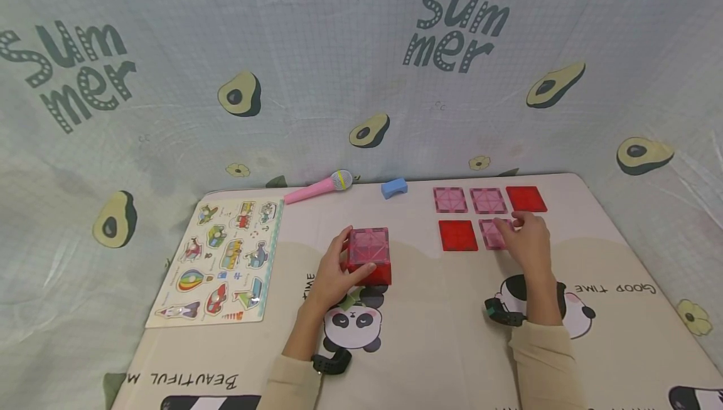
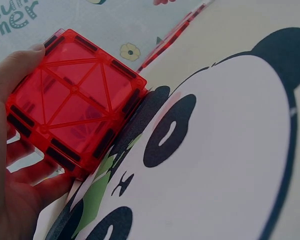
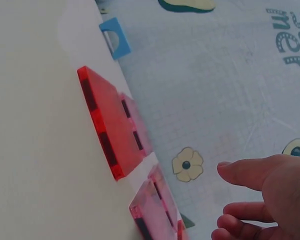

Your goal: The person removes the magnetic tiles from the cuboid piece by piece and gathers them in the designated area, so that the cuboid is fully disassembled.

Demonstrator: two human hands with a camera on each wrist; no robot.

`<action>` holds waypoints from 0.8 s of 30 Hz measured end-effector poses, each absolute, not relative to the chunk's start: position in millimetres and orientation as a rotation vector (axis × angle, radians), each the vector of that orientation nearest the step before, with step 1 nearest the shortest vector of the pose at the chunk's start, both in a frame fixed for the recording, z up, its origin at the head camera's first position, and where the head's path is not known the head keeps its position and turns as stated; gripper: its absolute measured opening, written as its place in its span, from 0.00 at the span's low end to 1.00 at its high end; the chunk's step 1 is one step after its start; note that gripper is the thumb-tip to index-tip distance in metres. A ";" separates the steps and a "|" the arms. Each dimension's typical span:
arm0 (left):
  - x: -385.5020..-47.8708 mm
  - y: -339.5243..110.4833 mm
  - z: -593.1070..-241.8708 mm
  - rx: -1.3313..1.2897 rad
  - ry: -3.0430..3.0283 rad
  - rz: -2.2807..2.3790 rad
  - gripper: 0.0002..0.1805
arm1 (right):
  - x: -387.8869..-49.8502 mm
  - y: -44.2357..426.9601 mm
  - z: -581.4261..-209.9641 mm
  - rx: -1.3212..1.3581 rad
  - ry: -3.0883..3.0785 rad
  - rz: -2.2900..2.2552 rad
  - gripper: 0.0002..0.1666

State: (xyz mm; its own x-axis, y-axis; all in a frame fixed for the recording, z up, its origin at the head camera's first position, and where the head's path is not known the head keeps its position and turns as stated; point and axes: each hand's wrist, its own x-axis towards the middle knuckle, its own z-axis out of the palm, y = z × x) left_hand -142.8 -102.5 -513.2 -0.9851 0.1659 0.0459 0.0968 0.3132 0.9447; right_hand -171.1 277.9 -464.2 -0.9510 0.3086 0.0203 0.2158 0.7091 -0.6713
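Observation:
My left hand (image 1: 333, 275) holds a box built of magnetic tiles (image 1: 369, 248), with a pink square on top and red sides. In the left wrist view one red side (image 2: 82, 97) faces the camera, thumb at its upper edge and fingers at its lower left. My right hand (image 1: 528, 240) is over the loose tiles at the right, close to a pink tile (image 1: 491, 235) that it partly covers. Seen from the right wrist, its thumb (image 3: 250, 171) is stretched out and nothing lies between thumb and fingers. Beside that pink tile lies a red tile (image 1: 458, 235).
Behind them lie two pink tiles, a left one (image 1: 450, 199) and a middle one (image 1: 488, 201), and another red tile (image 1: 526, 198). A blue block (image 1: 394, 188) and a pink toy microphone (image 1: 316, 188) are at the back edge. A picture board (image 1: 226, 265) lies left.

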 end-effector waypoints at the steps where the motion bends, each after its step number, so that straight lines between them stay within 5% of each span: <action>1: -142.6 -102.5 -513.1 0.248 2.497 1.789 0.52 | -170.8 276.5 -463.1 -0.416 -2.778 1.068 0.38; 24: -142.0 -102.6 -511.8 0.262 2.502 1.786 0.52 | -170.2 247.6 -446.0 -0.212 -2.719 1.116 0.36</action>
State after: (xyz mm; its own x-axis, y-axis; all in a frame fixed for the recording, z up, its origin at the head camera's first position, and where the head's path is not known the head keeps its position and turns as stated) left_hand -142.0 -102.6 -511.8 -0.9840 0.1702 0.0523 0.1047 0.3158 0.9430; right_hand -170.2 247.6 -446.0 -0.9708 0.2049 0.1247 0.0581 0.7054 -0.7064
